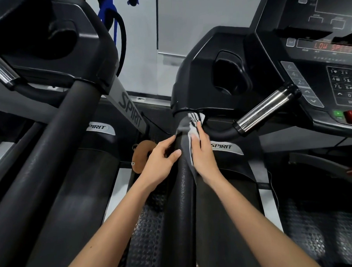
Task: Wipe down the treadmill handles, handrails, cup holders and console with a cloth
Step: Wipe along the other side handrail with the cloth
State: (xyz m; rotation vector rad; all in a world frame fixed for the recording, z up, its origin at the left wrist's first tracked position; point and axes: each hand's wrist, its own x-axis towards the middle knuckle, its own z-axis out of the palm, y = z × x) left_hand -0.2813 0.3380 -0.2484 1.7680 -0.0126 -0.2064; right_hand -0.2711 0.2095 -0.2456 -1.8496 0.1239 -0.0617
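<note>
Wiping cloth [188,130], head view: grey with white stripes; lay wrapped round the upper end of the handrail, just below the console housing, with one strip trailing down under the right palm.
Handrail [183,193]: black, textured padding; ran up the middle of the frame between the two forearms.
Left hand [162,160]: fingers curled against the rail's left flank, fingertips touching the cloth's lower edge, thumb laid on top of the rail.
Right hand [202,152]: fingers close together and nearly straight, pressed along the cloth on the rail's right side; slightly blurred; thumb hidden.
Cup holder [231,74]: dark recess in the housing above the cloth.
Console [318,46]: upper right; red lit text, keypad, green and red buttons.
Chrome handle [265,109]: slanted out below the console, apart from both hands.
Neighbouring handrail [50,149]: black, on the left machine.
Brown disc [141,153]: lay low, just left of the left hand; kind could not be told.
</note>
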